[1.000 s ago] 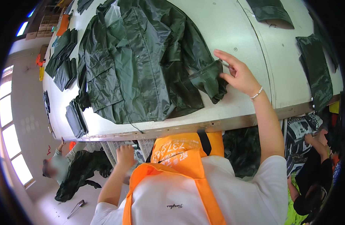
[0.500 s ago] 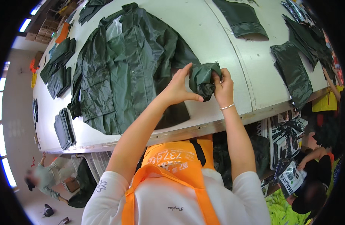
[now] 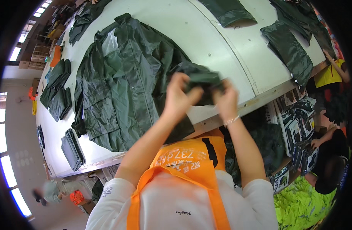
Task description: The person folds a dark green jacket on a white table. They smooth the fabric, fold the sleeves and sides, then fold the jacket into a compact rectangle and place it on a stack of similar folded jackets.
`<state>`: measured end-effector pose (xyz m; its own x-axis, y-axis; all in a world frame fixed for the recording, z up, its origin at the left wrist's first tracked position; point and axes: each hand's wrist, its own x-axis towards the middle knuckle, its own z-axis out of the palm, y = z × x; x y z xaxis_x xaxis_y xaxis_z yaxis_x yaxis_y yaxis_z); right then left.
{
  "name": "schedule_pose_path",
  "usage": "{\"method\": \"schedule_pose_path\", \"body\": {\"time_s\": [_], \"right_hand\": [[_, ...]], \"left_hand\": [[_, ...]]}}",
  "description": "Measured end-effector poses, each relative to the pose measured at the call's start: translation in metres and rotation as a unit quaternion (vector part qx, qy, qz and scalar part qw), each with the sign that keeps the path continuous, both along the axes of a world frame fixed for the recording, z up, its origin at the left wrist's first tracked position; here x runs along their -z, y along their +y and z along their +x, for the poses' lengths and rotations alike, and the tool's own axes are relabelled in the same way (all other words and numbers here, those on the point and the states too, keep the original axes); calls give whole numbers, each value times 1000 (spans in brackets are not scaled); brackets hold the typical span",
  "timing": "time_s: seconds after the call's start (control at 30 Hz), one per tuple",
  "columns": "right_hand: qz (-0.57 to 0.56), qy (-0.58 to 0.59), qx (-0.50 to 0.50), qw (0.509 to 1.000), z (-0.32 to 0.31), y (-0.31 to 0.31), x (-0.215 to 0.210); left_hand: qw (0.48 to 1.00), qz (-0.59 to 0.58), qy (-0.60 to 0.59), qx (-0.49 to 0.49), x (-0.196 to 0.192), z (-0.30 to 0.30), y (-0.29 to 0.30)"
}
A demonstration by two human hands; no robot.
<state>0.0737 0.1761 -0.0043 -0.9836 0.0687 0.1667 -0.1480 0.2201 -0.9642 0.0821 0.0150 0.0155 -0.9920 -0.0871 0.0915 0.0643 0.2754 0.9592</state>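
A dark green rain jacket [image 3: 126,76] is spread front up on the white table, its collar toward the far side. Its right-hand sleeve end [image 3: 205,81] is bunched and lifted between my hands, and it is blurred by motion. My left hand [image 3: 180,97] grips the near left side of this bundle, the thumb reaching across below it. On the other side, my right hand [image 3: 226,100] has its fingers closed on the bundle's right edge. The jacket's other sleeve hangs down its left side, with the cuff bunched near the hem.
Folded dark green garments lie on the table [image 3: 218,53] at left [image 3: 72,149] and far right [image 3: 289,53]. Packaged goods [image 3: 298,126] are stacked below the table edge, beside a bright yellow-green heap [image 3: 302,203]. Other people work at the right and lower left.
My view has shifted and turned slightly. The sleeve end was held more upright with my left hand spread open beside it; now both hands hold it stretched sideways, with my left fingers closed on it.
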Motion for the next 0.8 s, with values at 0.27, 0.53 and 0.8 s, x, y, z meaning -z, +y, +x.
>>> {"method": "schedule_pose_path", "body": {"time_s": [0.27, 0.53, 0.8], "right_hand": [[-289, -290, -80, 909, 8, 24, -40], [-73, -68, -8, 995, 43, 46, -29], [40, 62, -136, 988, 59, 15, -56]], "left_hand": [[931, 237, -248, 125, -26, 32, -13], [977, -172, 72, -101, -55, 60, -44], [961, -226, 148, -60, -41, 85, -35]]}}
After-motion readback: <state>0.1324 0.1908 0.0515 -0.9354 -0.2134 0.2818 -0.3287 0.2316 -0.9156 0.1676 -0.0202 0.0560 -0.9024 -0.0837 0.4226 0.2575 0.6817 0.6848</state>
